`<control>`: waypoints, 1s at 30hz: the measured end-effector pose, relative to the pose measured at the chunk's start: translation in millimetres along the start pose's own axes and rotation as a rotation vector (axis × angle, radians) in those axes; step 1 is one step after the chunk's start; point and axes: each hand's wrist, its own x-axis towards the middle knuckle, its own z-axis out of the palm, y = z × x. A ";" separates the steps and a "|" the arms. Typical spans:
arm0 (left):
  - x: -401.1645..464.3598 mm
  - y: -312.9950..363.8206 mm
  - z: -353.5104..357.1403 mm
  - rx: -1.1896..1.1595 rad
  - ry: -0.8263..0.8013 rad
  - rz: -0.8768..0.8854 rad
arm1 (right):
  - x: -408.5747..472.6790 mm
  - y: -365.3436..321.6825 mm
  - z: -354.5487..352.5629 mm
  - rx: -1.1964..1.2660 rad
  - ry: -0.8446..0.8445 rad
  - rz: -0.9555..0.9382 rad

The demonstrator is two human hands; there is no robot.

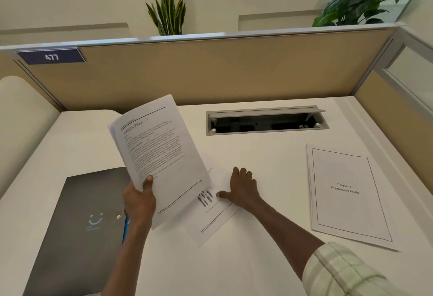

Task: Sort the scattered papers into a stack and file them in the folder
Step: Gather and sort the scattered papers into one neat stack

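My left hand (140,199) grips a few printed sheets (159,152) by their lower left corner and holds them tilted up above the white desk (269,155). My right hand (241,188) lies flat, fingers spread, on a single printed page (214,216) that rests on the desk, partly hidden under the raised sheets. A titled page set reading "Chapter 2 Organisation Profile" (346,195) lies flat at the right. The dark grey folder (79,230) with a snap button lies shut at the lower left, partly under my left forearm.
An open cable tray (266,121) is set into the desk at the back. Tan partition panels (210,70) wall the desk behind and at the right. A blue pen (125,227) shows by the folder's right edge. Plants stand beyond the partition.
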 end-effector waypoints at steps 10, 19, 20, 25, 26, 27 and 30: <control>-2.1 -11.5 -2.2 -0.048 0.055 -0.084 | -11.8 -15.2 15.3 0.124 -0.057 0.163; -3.3 -9.6 -12.6 0.017 0.106 -0.055 | -30.7 21.9 -5.3 0.461 0.264 0.170; -3.1 -9.1 -13.2 0.023 0.106 -0.054 | -34.3 25.8 -10.9 0.469 0.317 0.144; -5.4 -3.7 -11.9 0.055 0.087 -0.056 | -50.9 32.9 -51.3 0.555 0.473 0.031; -6.9 -1.8 -10.8 0.050 0.078 -0.056 | -54.8 32.4 -60.7 0.596 0.484 0.018; -8.9 0.1 -9.4 0.042 0.067 -0.055 | -59.4 31.5 -70.0 0.652 0.483 0.009; -16.3 5.1 -5.2 0.032 0.021 -0.067 | -77.5 28.1 -95.4 0.909 0.410 0.021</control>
